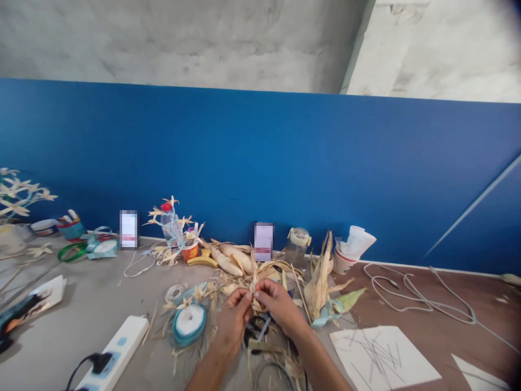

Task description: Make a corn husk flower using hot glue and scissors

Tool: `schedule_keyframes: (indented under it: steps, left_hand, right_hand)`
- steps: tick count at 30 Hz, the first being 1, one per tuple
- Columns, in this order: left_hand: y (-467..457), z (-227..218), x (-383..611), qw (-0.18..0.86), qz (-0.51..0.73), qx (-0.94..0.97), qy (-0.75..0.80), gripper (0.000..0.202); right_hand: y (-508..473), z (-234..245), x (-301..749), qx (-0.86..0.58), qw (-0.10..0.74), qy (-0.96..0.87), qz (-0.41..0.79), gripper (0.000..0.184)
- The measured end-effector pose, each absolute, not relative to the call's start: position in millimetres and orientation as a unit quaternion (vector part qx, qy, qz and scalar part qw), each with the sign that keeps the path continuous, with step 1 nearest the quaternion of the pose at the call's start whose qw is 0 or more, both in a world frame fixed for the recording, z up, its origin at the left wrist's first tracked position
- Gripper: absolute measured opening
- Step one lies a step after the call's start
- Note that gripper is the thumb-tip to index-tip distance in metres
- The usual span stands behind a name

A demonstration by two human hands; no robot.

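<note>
Over the middle of the table, my left hand (pixel 233 324) and my right hand (pixel 281 308) meet with fingertips pinched together. Between them a thin pale strip of corn husk (pixel 253 273) points upward; its lower end is hidden by my fingers. Beneath my hands lie scissors (pixel 255 326) with dark handles, partly covered, among husk scraps. A spool of blue ribbon (pixel 189 321) sits to the left of my left hand. Just beyond my fingers are whole corn husks (pixel 232 258), and an upright dry husk (pixel 319 288) stands to the right.
A white power strip (pixel 118 347) lies at front left. Thin wires rest on white paper (pixel 380 355) at front right. Along the blue partition (pixel 244 157) stand two phones, a bottle with husk flowers (pixel 169 222), a lidded jar (pixel 297 247) and a paper cup (pixel 344 260). A white cable (pixel 423 296) trails right.
</note>
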State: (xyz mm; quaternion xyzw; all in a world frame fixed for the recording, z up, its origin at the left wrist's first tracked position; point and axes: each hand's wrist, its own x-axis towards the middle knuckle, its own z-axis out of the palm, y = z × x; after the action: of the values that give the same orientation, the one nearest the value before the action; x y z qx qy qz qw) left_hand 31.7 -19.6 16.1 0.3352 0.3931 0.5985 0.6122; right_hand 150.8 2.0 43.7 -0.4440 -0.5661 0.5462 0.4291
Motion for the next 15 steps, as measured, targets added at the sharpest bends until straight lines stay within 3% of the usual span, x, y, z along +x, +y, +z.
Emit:
schedule_keyframes:
  steps: [7, 15]
  left_hand:
    - [-19.4, 16.0, 31.0, 0.608, 0.595, 0.340, 0.402, 0.037]
    - [-19.6, 17.8, 32.3, 0.609, 0.593, 0.344, 0.400, 0.034]
  right_hand:
    - [4.0, 41.0, 149.4, -0.459, 0.443, -0.579, 0.507, 0.007]
    - [6.1, 40.4, 149.8, -0.438, 0.447, -0.533, 0.569, 0.011]
